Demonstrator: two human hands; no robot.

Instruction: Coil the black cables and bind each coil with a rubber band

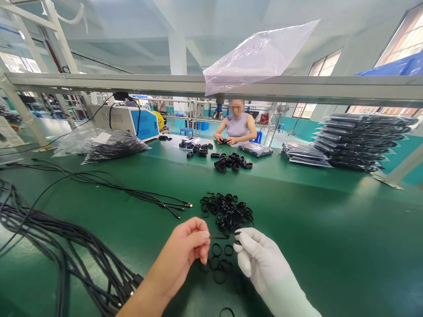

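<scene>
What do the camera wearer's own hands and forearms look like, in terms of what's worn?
The left hand is bare, with no sleeve on the visible part of its forearm. The right hand wears a plain white, close-fitting glove that extends past the wrist.

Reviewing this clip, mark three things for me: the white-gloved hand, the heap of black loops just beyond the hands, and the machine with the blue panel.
White-gloved right hand [262,255]: head view, mid-hand.
Heap of black loops [228,210]: head view, near its middle.
Machine [144,124]: head view, blue panel.
</scene>
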